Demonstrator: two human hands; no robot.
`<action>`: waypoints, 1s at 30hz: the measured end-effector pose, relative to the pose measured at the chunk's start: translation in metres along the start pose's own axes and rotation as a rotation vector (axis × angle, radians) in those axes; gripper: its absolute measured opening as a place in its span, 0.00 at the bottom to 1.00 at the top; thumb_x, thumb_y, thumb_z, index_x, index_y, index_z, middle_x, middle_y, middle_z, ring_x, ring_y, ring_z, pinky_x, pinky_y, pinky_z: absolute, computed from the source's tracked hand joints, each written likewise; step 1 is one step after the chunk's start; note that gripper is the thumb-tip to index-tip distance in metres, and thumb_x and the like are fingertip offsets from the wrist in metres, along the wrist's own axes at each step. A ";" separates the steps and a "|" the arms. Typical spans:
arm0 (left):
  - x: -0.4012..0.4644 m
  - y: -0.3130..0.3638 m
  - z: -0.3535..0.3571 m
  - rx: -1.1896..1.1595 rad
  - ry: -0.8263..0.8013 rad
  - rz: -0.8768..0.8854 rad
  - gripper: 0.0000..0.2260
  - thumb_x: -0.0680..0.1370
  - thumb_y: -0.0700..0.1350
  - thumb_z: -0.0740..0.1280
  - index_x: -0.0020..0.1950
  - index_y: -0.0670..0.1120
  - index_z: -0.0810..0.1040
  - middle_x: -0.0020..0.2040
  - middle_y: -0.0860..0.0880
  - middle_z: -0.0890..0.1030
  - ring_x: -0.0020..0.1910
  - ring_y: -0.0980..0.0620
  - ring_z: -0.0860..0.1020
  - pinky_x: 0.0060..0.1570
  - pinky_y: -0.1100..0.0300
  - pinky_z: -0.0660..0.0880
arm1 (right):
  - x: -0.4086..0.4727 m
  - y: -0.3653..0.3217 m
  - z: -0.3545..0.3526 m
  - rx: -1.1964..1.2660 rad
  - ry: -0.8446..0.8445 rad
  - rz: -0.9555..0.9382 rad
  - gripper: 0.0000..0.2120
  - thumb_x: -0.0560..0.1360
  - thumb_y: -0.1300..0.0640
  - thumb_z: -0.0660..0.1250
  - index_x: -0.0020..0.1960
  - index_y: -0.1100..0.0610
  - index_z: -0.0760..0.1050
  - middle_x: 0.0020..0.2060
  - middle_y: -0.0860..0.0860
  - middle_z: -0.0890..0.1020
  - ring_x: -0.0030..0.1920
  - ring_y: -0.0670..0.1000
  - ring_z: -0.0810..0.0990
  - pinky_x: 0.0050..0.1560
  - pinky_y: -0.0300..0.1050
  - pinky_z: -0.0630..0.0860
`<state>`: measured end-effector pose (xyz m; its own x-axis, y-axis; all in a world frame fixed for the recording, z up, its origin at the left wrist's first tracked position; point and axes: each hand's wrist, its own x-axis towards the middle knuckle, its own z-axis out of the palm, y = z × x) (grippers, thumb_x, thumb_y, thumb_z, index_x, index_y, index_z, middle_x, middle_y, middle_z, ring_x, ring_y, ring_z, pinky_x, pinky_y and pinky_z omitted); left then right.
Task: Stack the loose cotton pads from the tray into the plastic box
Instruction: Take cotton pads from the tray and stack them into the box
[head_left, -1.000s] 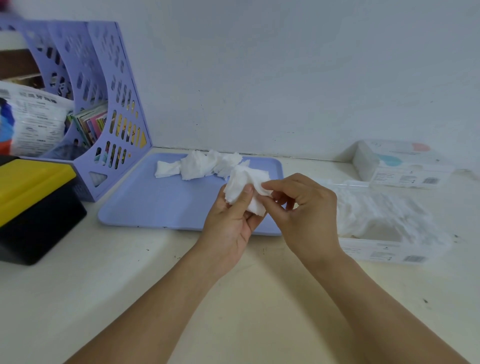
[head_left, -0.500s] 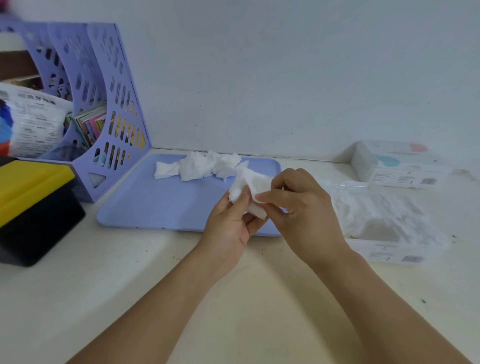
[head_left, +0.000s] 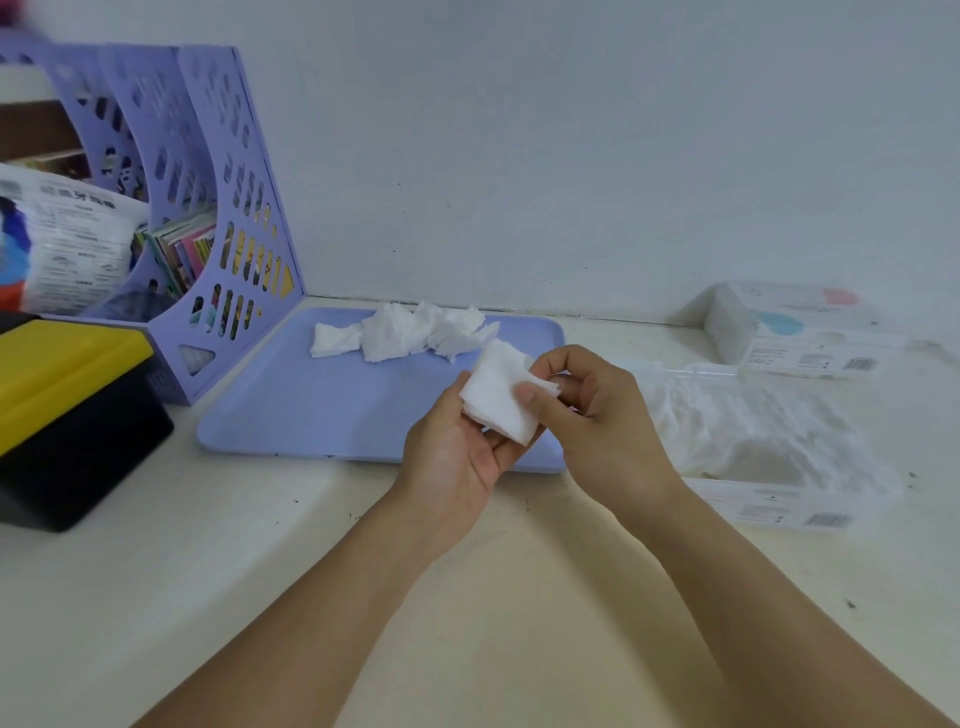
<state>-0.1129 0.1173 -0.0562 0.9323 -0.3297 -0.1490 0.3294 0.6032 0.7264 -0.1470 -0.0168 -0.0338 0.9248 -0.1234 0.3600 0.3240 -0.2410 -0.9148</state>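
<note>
While the left hand (head_left: 457, 462) cradles the cotton pads (head_left: 498, 397), right hand (head_left: 597, 415) thumb and fingers pinch them

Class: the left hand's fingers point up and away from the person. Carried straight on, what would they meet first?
Probably the loose cotton pads at the tray's far edge; the left hand already holds one; depth is unclear.

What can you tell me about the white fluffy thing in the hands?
It is a small stack of cotton pads, white, soft and squarish, with layered edges. It is held tilted above the near right corner of the purple tray. The left hand holds it from below; the right hand pinches its right edge with the thumb on top.
</note>
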 end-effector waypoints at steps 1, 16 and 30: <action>0.000 0.000 0.001 -0.005 0.000 0.001 0.18 0.84 0.46 0.58 0.69 0.37 0.74 0.65 0.35 0.79 0.66 0.37 0.78 0.63 0.47 0.78 | 0.000 0.000 -0.001 0.042 -0.013 0.018 0.03 0.79 0.66 0.68 0.47 0.64 0.75 0.27 0.45 0.80 0.27 0.41 0.76 0.34 0.32 0.69; -0.002 -0.008 0.002 0.384 -0.066 0.176 0.14 0.84 0.44 0.62 0.69 0.42 0.74 0.62 0.41 0.82 0.61 0.46 0.82 0.58 0.55 0.80 | -0.004 0.002 0.004 0.055 0.139 0.143 0.06 0.75 0.61 0.74 0.45 0.60 0.77 0.31 0.50 0.81 0.30 0.44 0.78 0.35 0.35 0.73; -0.015 -0.004 0.021 0.535 -0.089 0.256 0.21 0.81 0.58 0.63 0.67 0.45 0.75 0.58 0.48 0.85 0.59 0.50 0.83 0.55 0.50 0.77 | -0.010 -0.014 0.013 -0.037 -0.042 0.119 0.45 0.73 0.26 0.56 0.82 0.47 0.48 0.63 0.40 0.77 0.69 0.40 0.73 0.70 0.52 0.72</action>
<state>-0.1314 0.1045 -0.0428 0.9483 -0.2957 0.1151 -0.0464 0.2296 0.9722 -0.1585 0.0000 -0.0271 0.9642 -0.1127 0.2401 0.2041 -0.2627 -0.9430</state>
